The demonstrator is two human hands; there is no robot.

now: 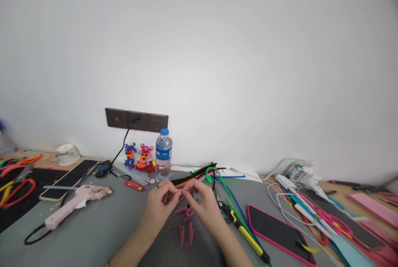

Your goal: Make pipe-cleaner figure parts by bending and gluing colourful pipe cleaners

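My left hand (162, 201) and my right hand (200, 201) meet above the grey mat, thumb and forefinger pinched on each. Between the fingertips is a short pink pipe cleaner (180, 191), mostly covered by the fingers. Below the hands lie several folded pink pipe cleaner pieces (182, 236), two of them side by side nearer to me. Behind the hands is a bundle of black, orange and green pipe cleaners (199, 174). Yellow-and-black handled pliers (248, 238) rest just right of my right forearm.
A water bottle (163, 155) stands by the wall beside small pipe cleaner figures (143, 157). At left are a pink glue gun (73, 205), a phone (68, 180) and red-handled scissors (23, 192). A pink-edged phone (280, 234) and white cables (276, 200) lie at right.
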